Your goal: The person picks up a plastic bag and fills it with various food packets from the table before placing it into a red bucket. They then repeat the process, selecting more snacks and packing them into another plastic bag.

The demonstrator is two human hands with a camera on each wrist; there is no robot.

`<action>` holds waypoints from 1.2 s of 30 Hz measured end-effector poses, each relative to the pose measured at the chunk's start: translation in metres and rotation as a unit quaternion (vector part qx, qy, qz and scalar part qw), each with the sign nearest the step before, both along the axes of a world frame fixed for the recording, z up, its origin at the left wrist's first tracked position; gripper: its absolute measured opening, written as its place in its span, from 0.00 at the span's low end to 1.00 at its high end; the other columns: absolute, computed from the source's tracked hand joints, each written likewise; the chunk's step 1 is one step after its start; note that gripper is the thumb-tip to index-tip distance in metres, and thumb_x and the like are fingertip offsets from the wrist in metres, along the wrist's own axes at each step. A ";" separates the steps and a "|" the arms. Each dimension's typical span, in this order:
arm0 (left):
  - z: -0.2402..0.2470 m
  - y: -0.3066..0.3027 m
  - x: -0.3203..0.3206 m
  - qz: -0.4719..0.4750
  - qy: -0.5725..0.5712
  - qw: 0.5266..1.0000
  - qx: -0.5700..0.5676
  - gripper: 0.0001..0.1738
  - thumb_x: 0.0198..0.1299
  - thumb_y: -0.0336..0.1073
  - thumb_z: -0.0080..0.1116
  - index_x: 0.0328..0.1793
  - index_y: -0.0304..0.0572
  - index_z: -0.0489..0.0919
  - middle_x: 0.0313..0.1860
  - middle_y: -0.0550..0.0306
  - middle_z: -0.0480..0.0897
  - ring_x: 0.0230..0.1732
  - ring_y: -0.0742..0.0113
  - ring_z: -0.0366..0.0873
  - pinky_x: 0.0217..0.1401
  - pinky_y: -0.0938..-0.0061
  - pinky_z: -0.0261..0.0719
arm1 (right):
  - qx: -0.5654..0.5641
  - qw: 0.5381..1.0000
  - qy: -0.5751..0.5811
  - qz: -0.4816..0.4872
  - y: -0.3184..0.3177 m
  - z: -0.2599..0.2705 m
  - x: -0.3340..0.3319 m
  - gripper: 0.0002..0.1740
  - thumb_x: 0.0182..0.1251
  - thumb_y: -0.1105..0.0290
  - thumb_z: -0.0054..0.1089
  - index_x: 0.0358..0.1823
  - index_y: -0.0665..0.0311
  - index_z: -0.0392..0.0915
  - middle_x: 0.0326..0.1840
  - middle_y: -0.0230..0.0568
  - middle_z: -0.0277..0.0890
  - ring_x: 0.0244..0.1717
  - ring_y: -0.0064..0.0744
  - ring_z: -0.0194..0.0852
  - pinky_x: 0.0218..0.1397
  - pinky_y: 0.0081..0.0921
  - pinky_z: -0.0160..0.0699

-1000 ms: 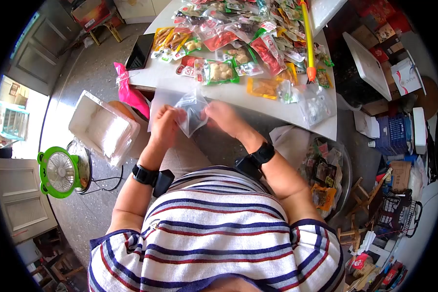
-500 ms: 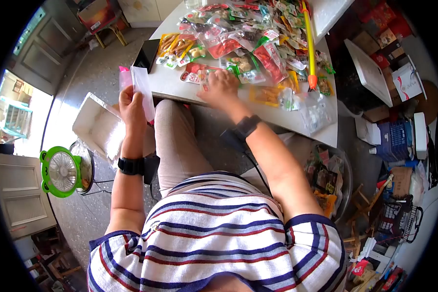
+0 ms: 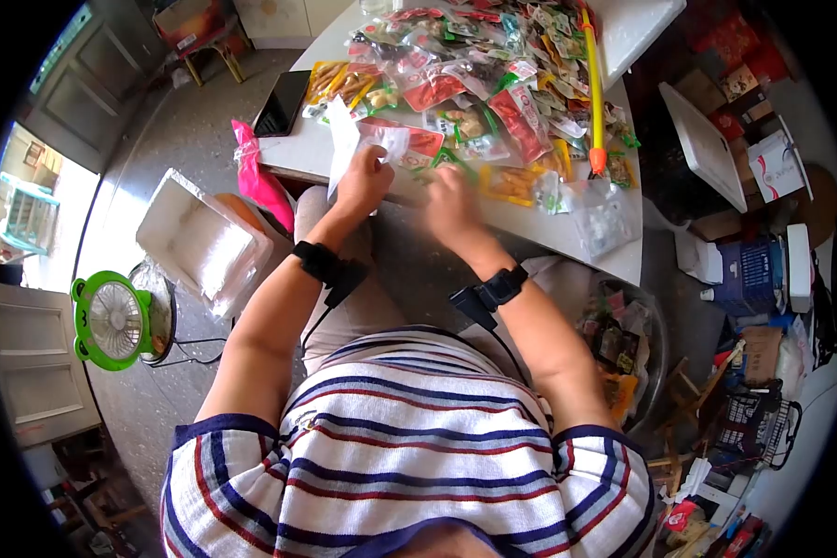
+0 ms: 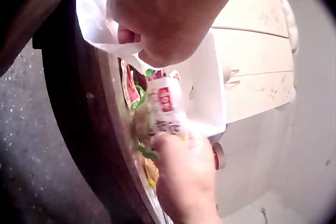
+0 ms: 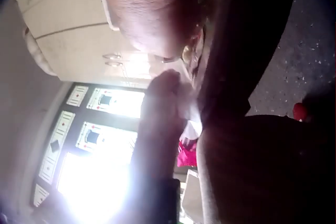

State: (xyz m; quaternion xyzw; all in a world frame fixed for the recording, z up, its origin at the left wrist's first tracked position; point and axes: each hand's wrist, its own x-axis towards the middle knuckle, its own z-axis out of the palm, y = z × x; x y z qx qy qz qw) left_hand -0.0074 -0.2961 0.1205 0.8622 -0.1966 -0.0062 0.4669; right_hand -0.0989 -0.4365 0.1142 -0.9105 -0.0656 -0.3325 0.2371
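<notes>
My left hand (image 3: 365, 181) grips a clear plastic bag (image 3: 342, 139) at the table's near edge, the bag's whitish film standing up past the fingers. Beside it, my right hand (image 3: 454, 209), blurred, pinches a snack packet (image 4: 165, 100). In the left wrist view this packet is whitish with a red label and green edging, and the thumb lies across its lower end. Its upper end points at the mouth of the bag, close under the left hand. The right wrist view shows the back of the right hand large, hiding the packet.
Heaped snack packets (image 3: 437, 88) cover the table's far part, with a yellow stick (image 3: 593, 93) lying on them. A phone (image 3: 282, 104) and a pink bag (image 3: 262, 177) are at the left edge. A foam box (image 3: 172, 219) and green fan (image 3: 112, 321) stand left; a basin (image 3: 660, 344) sits right.
Both hands first held the clear bag together. Then the left hand swung left with it while the right reached to the packets. Now they are close together again, a packet in the right.
</notes>
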 end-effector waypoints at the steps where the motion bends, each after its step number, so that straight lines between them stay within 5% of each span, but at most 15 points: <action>1: -0.001 -0.004 -0.002 -0.010 -0.010 1.000 0.016 0.15 0.43 0.38 0.47 0.38 0.41 0.71 0.30 0.48 0.74 0.35 0.54 0.72 0.37 0.68 0.68 | 0.036 0.998 -0.044 0.016 0.000 0.019 -0.009 0.09 0.45 0.78 0.42 0.31 0.71 0.67 0.34 0.52 0.65 0.38 0.48 0.61 0.42 0.36 0.60; 3: 0.002 -0.009 -0.004 -0.026 0.014 0.999 0.031 0.15 0.43 0.37 0.47 0.38 0.41 0.71 0.31 0.47 0.74 0.35 0.53 0.72 0.38 0.68 0.68 | 0.132 0.990 -0.041 -0.029 -0.016 0.013 -0.018 0.09 0.48 0.79 0.39 0.32 0.72 0.65 0.34 0.53 0.66 0.35 0.47 0.65 0.38 0.34 0.65; 4: 0.003 -0.010 -0.006 -0.034 0.026 0.998 0.039 0.15 0.43 0.37 0.47 0.38 0.41 0.71 0.32 0.47 0.74 0.36 0.53 0.71 0.38 0.68 0.68 | 0.203 0.960 0.167 -0.096 -0.020 0.041 -0.031 0.11 0.51 0.78 0.38 0.38 0.71 0.64 0.33 0.48 0.68 0.34 0.42 0.68 0.36 0.30 0.69; 5: 0.001 -0.012 -0.007 -0.042 0.020 0.998 0.031 0.14 0.44 0.37 0.47 0.38 0.40 0.71 0.31 0.47 0.74 0.36 0.53 0.71 0.38 0.68 0.68 | 0.419 0.896 0.125 -0.078 -0.020 0.047 -0.034 0.12 0.52 0.77 0.38 0.40 0.70 0.63 0.35 0.46 0.68 0.35 0.39 0.69 0.37 0.30 0.71; 6: 0.001 -0.014 -0.008 -0.044 0.023 0.998 0.026 0.14 0.44 0.37 0.47 0.38 0.40 0.71 0.31 0.47 0.74 0.36 0.53 0.71 0.38 0.68 0.68 | 0.613 0.785 0.074 -0.056 -0.022 0.049 -0.036 0.13 0.53 0.77 0.38 0.43 0.68 0.62 0.37 0.44 0.68 0.37 0.37 0.69 0.38 0.30 0.72; 9: 0.005 -0.021 -0.014 -0.054 0.052 0.997 0.014 0.15 0.45 0.38 0.47 0.38 0.39 0.71 0.32 0.46 0.74 0.36 0.52 0.71 0.39 0.68 0.68 | 0.765 0.630 0.016 0.129 -0.034 0.051 -0.042 0.17 0.53 0.76 0.39 0.47 0.66 0.60 0.46 0.45 0.63 0.45 0.41 0.66 0.42 0.42 0.72; 12: 0.005 -0.028 -0.018 -0.061 0.046 0.997 -0.002 0.15 0.45 0.38 0.46 0.38 0.39 0.72 0.33 0.46 0.74 0.37 0.52 0.71 0.39 0.68 0.68 | 0.793 0.590 0.017 0.147 -0.035 0.048 -0.042 0.18 0.53 0.77 0.38 0.49 0.65 0.60 0.47 0.43 0.63 0.46 0.42 0.65 0.41 0.41 0.71; 20: 0.006 -0.035 -0.021 -0.054 0.048 0.997 0.000 0.12 0.45 0.38 0.46 0.34 0.40 0.72 0.31 0.46 0.75 0.36 0.51 0.72 0.38 0.66 0.68 | 0.777 0.617 0.096 0.082 -0.031 0.033 -0.041 0.19 0.54 0.78 0.37 0.50 0.63 0.57 0.47 0.41 0.61 0.46 0.39 0.64 0.39 0.39 0.73; 23: 0.001 -0.036 -0.022 -0.027 0.002 0.998 -0.062 0.07 0.45 0.33 0.50 0.29 0.36 0.72 0.21 0.53 0.73 0.25 0.67 0.70 0.29 0.76 0.68 | 0.748 0.647 0.145 0.034 -0.031 0.040 -0.047 0.18 0.54 0.78 0.37 0.49 0.63 0.58 0.46 0.40 0.62 0.44 0.38 0.65 0.36 0.38 0.74; 25: -0.007 -0.039 -0.022 -0.029 -0.007 0.998 -0.061 0.06 0.45 0.33 0.50 0.28 0.37 0.72 0.21 0.53 0.73 0.25 0.65 0.71 0.29 0.75 0.68 | 0.734 0.660 0.157 0.030 -0.031 0.038 -0.048 0.18 0.54 0.78 0.38 0.49 0.63 0.58 0.45 0.40 0.63 0.42 0.37 0.66 0.35 0.37 0.74; 31: 0.010 -0.046 -0.033 -0.078 -0.124 0.989 0.025 0.06 0.45 0.33 0.49 0.26 0.38 0.72 0.22 0.51 0.74 0.27 0.55 0.71 0.30 0.70 0.68 | 0.789 0.607 -0.022 0.090 -0.007 0.025 -0.030 0.12 0.50 0.79 0.39 0.39 0.68 0.63 0.37 0.43 0.67 0.33 0.36 0.70 0.31 0.32 0.76; 36: 0.021 -0.040 -0.028 -0.093 -0.162 0.982 0.017 0.08 0.42 0.34 0.52 0.27 0.38 0.73 0.27 0.53 0.73 0.28 0.57 0.71 0.31 0.70 0.69 | 0.810 0.567 0.100 0.110 -0.001 0.019 -0.022 0.13 0.50 0.79 0.40 0.40 0.68 0.64 0.35 0.44 0.67 0.34 0.35 0.70 0.32 0.32 0.75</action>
